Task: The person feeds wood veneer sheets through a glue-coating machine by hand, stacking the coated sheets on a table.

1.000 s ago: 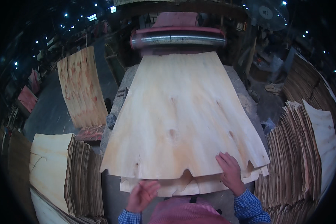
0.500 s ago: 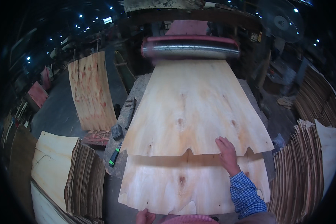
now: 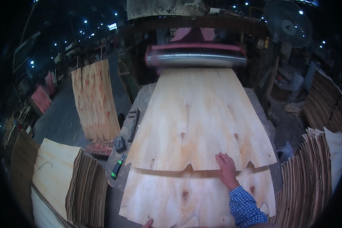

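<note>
A pale, knotty wood veneer sheet (image 3: 201, 114) lies in front of me, its far end at a shiny metal roller (image 3: 193, 59) with pinkish ends. Below it, a second veneer sheet (image 3: 159, 190) sticks out toward me. My right hand (image 3: 226, 171), in a blue checked sleeve, rests with fingers outstretched at the upper sheet's notched near edge. At the bottom rim of the picture, my left hand (image 3: 147, 224) is mostly cut off. Its thumb lies over the near edge of the lower sheet, and the other fingers are hidden.
Left of the sheets, a green and black utility knife (image 3: 118, 167) and a dark block (image 3: 119, 144) lie on the table edge (image 3: 116, 180). Veneer stacks stand at left (image 3: 87, 186) and right (image 3: 304, 178). A red-stained sheet (image 3: 95, 100) leans farther back; a fan (image 3: 287, 24) stands at right.
My view has tilted up slightly, so the sheets and roller sit lower in the picture. My right hand remains at the upper sheet's edge; less of my left hand shows.
</note>
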### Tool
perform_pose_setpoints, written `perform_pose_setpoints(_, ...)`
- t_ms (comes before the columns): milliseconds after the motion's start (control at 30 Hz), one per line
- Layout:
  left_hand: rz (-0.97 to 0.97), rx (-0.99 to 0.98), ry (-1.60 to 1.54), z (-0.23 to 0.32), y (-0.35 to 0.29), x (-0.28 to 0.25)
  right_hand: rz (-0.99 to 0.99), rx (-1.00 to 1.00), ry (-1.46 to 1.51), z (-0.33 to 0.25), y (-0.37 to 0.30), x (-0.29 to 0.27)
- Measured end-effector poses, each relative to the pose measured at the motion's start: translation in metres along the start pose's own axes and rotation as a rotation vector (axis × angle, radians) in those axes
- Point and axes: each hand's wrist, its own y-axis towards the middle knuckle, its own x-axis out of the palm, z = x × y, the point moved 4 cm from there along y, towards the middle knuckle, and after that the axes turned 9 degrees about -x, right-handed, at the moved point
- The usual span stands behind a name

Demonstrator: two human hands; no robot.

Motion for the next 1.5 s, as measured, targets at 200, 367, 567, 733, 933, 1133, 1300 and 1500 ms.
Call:
perform_pose_setpoints(200,0.085,-0.001,0.072,-0.004,0.024,-0.024,-0.011,0.011,-0.007,0.000,-0.002,0.003)
perform_pose_setpoints(367,0.059,-0.029,0.067,-0.013,0.041,-0.042,0.002,-0.006,-0.010,0.000,-0.003,0.003)
perform_pose_setpoints(567,0.028,-0.155,0.033,-0.024,0.054,-0.054,0.014,-0.015,-0.012,-0.004,0.000,0.002)
perform_pose_setpoints(733,0.058,-0.141,-0.010,-0.014,0.031,-0.022,-0.031,0.014,0.030,-0.011,-0.011,0.006)
perform_pose_setpoints(933,0.008,-0.157,0.021,-0.018,0.052,-0.050,-0.055,0.011,0.026,-0.033,-0.039,-0.013)
perform_pose_setpoints(1133,-0.098,-0.200,-0.015,-0.014,0.018,-0.006,-0.001,-0.003,-0.029,-0.051,-0.048,-0.030)
perform_pose_setpoints(1300,-0.072,-0.212,-0.045,-0.011,0.009,0.003,0.081,0.000,0.022,-0.018,-0.004,-0.014)
perform_pose_setpoints(1500,0.063,-0.122,-0.039,-0.016,0.035,-0.027,0.133,0.023,0.087,0.056,0.071,0.052)
